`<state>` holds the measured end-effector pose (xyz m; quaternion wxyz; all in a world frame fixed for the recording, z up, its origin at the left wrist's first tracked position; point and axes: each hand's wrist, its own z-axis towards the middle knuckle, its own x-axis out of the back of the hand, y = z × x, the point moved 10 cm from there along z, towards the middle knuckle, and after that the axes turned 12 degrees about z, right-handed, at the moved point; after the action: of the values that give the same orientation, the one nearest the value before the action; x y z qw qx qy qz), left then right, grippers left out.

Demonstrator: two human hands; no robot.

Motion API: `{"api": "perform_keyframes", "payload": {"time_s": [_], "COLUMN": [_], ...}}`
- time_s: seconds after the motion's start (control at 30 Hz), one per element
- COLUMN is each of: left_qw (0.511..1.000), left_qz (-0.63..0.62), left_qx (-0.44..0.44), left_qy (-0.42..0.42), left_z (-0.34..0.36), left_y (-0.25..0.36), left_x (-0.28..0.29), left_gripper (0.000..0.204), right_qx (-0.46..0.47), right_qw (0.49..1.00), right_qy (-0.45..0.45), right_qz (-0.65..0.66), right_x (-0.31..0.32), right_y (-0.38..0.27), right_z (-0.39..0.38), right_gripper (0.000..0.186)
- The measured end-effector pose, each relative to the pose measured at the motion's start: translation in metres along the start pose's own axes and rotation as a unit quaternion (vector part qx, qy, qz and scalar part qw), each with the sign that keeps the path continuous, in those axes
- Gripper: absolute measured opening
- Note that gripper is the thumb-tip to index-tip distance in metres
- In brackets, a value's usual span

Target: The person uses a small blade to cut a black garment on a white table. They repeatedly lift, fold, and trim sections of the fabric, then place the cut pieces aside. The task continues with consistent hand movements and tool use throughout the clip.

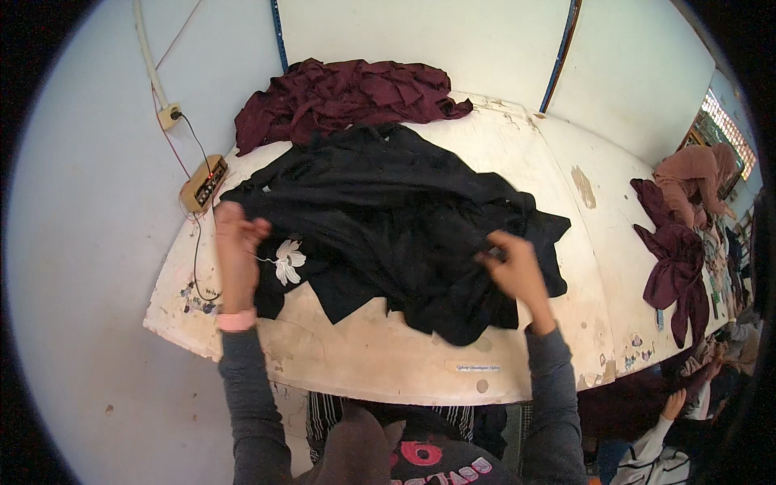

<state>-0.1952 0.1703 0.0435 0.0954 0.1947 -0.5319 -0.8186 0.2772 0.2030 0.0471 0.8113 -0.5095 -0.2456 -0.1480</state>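
Observation:
A black cloth garment point(388, 194) lies crumpled across the middle of the table, its lower edge falling in pointed folds. On its left part shows a white flower-shaped patch point(288, 263), with a thin white strand running from it toward my left hand point(237, 242). That hand is over the garment's left edge, its fingers smeared by motion, so I cannot see whether they grip cloth. My right hand point(516, 265) hovers at the garment's right part, thumb and forefinger bent but apart, with black cloth behind them.
Maroon cloth point(347, 97) is heaped at the table's back. A power strip point(204, 184) with cords hangs by the left wall. More maroon cloth point(677, 267) lies on the right, near a person point(695, 182) bending over; other people's hands show lower right.

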Motion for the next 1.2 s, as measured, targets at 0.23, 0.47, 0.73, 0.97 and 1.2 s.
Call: {"api": "perform_keyframes", "payload": {"time_s": [0.23,0.47,0.73,0.97,1.2], "left_qw": [0.957,0.981,0.865,0.802,0.665], "left_qz": [-0.129,0.057,0.456,0.553,0.628], "left_qx": [-0.256,-0.127,0.077,0.016,-0.272], "left_qy": [-0.051,0.135,-0.192,-0.227,-0.3], "left_z": [0.022,0.138,0.01,-0.07,-0.154], "left_y": [0.212,0.094,0.001,0.018,0.024], "left_x": [0.123,0.197,0.078,-0.01,-0.122], "left_gripper": [0.024,0.033,0.061,0.038,0.057], "right_qx": [0.056,0.008,-0.126,-0.048,0.092], "right_qw": [0.948,0.941,0.927,0.988,0.956], "right_qy": [0.289,0.308,0.269,-0.121,-0.089], "right_qz": [0.12,-0.141,-0.231,0.087,-0.266], "right_x": [0.205,0.25,0.177,-0.013,-0.07], "right_y": [0.03,0.103,0.099,0.022,0.013], "right_z": [-0.002,0.079,0.056,0.008,-0.024], "right_gripper": [0.025,0.03,0.03,0.018,0.039]}}
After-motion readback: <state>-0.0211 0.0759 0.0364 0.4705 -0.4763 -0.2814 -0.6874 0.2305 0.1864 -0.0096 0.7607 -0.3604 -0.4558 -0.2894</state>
